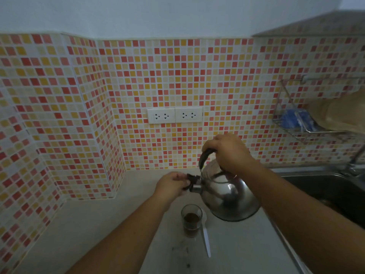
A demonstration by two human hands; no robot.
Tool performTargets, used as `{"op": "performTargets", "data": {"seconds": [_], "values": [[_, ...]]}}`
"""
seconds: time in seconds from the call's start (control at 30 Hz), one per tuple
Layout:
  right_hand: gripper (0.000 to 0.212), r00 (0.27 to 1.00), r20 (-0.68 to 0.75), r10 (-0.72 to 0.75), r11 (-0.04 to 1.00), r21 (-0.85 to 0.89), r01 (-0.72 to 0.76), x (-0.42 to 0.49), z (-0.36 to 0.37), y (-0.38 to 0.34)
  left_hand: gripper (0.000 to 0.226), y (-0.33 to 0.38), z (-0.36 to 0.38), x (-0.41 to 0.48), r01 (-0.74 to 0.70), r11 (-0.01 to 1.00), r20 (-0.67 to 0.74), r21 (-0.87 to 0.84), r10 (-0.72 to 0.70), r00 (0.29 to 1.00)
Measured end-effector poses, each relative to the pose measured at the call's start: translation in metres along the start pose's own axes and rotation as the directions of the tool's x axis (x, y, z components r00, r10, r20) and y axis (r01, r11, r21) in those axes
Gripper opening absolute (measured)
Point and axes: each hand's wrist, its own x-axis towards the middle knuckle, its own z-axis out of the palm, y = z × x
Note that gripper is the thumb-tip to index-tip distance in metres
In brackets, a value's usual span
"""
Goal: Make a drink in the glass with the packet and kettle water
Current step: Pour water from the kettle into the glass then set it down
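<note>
A shiny steel kettle [229, 196] hangs tilted above the counter, spout to the left. My right hand [227, 153] grips its black handle from above. My left hand [173, 184] pinches the black cap on the spout [192, 181]. Just below the spout stands a clear glass [191, 219] holding dark brown liquid or powder. A white plastic spoon [205, 238] lies on the counter right of the glass. No packet is in view.
The pale counter [98, 224] runs into a tiled corner at left. Two double wall sockets [174, 115] sit on the back wall. A steel sink [325, 186] with a tap is at right, under a wire rack [304, 123] holding blue items.
</note>
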Motion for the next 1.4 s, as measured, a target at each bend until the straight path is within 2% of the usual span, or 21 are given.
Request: {"op": "performTargets", "data": {"seconds": [0.07,0.13,0.2,0.3,0.4,0.57,0.63,0.73,0.83,1.0,1.4], "values": [[0.035,0.992,-0.090,0.091,0.993,0.079,-0.084,0.007,-0.005,0.012,0.017,0.012,0.000,0.002,-0.093,0.995,-0.078,0.022,0.094,0.992],[0.038,0.973,-0.150,0.176,0.976,0.157,-0.153,0.016,-0.007,0.021,0.030,0.022,0.000,0.005,-0.218,0.951,-0.136,0.217,0.251,0.958],[0.039,0.940,-0.187,0.285,0.927,0.304,-0.221,0.023,-0.006,0.026,0.038,0.029,0.001,0.007,-0.322,0.863,-0.131,0.389,0.398,0.908],[0.040,0.886,-0.213,0.412,0.832,0.484,-0.271,0.035,0.001,0.028,0.045,0.034,0.003,0.014,-0.354,0.834,-0.139,0.424,0.446,0.884],[0.037,0.874,-0.198,0.444,0.806,0.515,-0.292,0.045,0.016,0.026,0.046,0.032,0.000,0.032,-0.327,0.845,-0.118,0.423,0.410,0.904],[0.036,0.886,-0.065,0.459,0.771,0.524,-0.361,0.057,0.062,0.031,0.048,0.008,-0.004,0.064,-0.349,0.864,0.097,0.363,0.337,0.936],[0.031,0.886,-0.021,0.463,0.753,0.537,-0.380,0.060,0.086,0.036,0.056,-0.002,-0.006,0.078,-0.296,0.882,0.128,0.368,0.268,0.955],[0.027,0.889,-0.001,0.458,0.747,0.543,-0.384,0.067,0.120,0.041,0.074,-0.012,-0.007,0.099,-0.152,0.863,0.095,0.481,0.121,0.988],[0.028,0.898,0.004,0.440,0.763,0.525,-0.377,0.073,0.149,0.044,0.080,-0.020,-0.005,0.114,-0.127,0.817,0.081,0.562,0.098,0.992],[0.032,0.900,0.020,0.435,0.758,0.532,-0.378,0.082,0.180,0.047,0.088,-0.039,-0.004,0.136,-0.062,0.843,0.029,0.535,0.055,0.998],[0.027,0.914,0.034,0.404,0.765,0.536,-0.358,0.095,0.207,0.050,0.090,-0.060,-0.004,0.155,-0.047,0.889,0.016,0.455,0.045,0.999]]}}
